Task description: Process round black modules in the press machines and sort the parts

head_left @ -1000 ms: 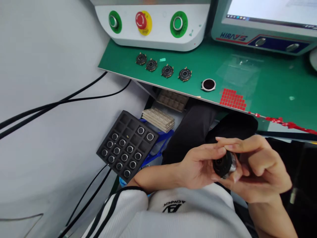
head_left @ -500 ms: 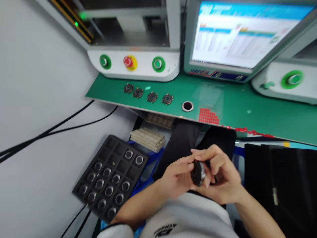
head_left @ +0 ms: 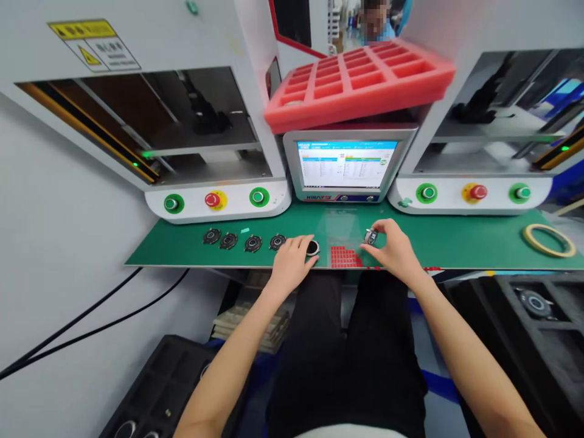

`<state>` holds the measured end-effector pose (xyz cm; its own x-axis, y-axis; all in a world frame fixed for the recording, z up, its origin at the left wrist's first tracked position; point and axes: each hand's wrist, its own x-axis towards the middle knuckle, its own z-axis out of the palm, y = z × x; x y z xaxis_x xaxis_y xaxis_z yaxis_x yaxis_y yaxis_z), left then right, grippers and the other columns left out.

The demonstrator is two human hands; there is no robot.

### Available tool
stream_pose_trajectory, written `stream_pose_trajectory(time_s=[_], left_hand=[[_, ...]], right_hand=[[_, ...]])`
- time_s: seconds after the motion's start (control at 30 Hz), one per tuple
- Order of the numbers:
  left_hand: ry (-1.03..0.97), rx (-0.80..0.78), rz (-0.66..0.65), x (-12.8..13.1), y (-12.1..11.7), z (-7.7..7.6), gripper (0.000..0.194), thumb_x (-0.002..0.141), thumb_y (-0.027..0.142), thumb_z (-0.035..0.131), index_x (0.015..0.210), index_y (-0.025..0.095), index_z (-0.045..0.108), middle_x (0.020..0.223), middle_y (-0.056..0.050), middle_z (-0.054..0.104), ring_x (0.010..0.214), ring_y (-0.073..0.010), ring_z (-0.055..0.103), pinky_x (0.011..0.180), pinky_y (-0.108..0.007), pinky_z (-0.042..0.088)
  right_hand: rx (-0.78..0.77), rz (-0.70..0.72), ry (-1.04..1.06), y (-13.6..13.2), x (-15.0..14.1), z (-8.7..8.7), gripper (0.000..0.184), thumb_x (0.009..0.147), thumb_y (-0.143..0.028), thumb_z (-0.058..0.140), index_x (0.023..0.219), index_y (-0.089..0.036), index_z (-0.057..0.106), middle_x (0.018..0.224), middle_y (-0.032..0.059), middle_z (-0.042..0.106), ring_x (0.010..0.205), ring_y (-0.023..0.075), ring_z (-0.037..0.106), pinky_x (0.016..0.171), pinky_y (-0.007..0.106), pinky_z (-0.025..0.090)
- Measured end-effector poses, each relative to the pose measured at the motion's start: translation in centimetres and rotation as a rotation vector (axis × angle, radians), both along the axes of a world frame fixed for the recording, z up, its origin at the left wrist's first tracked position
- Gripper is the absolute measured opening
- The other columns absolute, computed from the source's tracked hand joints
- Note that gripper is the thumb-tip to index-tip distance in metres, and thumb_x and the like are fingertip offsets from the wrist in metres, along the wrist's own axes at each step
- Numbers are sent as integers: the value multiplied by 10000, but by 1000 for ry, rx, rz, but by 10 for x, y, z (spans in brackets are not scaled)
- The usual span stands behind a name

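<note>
Both my hands rest on the green bench mat (head_left: pixel 456 243). My right hand (head_left: pixel 392 250) pinches a small round black part with a silver rim (head_left: pixel 370 236) just above the mat, beside a sheet of small red squares (head_left: pixel 343 257). My left hand (head_left: pixel 292 261) lies at the front edge, its fingertips closed on a round silver-rimmed part (head_left: pixel 312 247) lying on the mat. To its left, several dark round parts (head_left: pixel 244 241) sit in a row.
Two white machines with green and red buttons (head_left: pixel 214 199) (head_left: pixel 472 192) flank a monitor (head_left: pixel 347 165) topped by a red foam tray (head_left: pixel 360 79). A tape roll (head_left: pixel 547 239) lies far right. Black compartment trays (head_left: pixel 159 389) (head_left: pixel 533 304) stand below the bench on both sides. Cables (head_left: pixel 82 322) cross the left wall.
My hands rose from my lap to the bench and separated. The right hand carried the round part up; the left moved onto the silver-rimmed part. The view tilted upward.
</note>
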<state>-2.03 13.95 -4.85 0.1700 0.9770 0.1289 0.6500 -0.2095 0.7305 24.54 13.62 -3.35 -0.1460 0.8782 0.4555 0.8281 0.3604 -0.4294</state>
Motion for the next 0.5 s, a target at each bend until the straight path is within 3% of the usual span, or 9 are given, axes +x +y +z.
stream_pose_trajectory(time_s=[0.13, 0.3, 0.4, 0.5], left_hand=[[-158, -110, 15, 4, 18, 0, 276, 772, 176, 676, 1048, 184, 668, 1136, -136, 671, 1161, -320, 566, 1029, -485, 440], [-575, -389, 88, 10, 12, 14, 353, 949, 230, 364, 1221, 121, 561, 1085, -146, 682, 862, -204, 710, 727, -334, 591], [-867, -564, 139, 20, 7, 24, 286, 926, 185, 399, 1126, 96, 583, 974, -137, 701, 780, -170, 719, 652, -253, 583], [-1027, -638, 161, 33, 4, 29, 171, 883, 164, 489, 1001, 101, 596, 889, -110, 697, 736, -152, 710, 621, -219, 574]], right_hand=[[-60, -43, -114, 44, 18, -12, 350, 746, -254, 680, 1033, -207, 485, 979, 87, 614, 782, 262, 646, 639, 371, 522], [-101, -2, -184, 64, 27, -28, 361, 761, -224, 628, 1093, -181, 493, 1073, 140, 590, 927, 309, 626, 742, 402, 520], [-99, 39, -183, 71, 29, -40, 353, 800, -243, 592, 1126, -174, 475, 1096, 153, 585, 1006, 323, 597, 833, 433, 505], [-79, 54, -166, 75, 31, -51, 326, 845, -299, 562, 1124, -164, 459, 1086, 162, 585, 1018, 320, 578, 881, 445, 488]])
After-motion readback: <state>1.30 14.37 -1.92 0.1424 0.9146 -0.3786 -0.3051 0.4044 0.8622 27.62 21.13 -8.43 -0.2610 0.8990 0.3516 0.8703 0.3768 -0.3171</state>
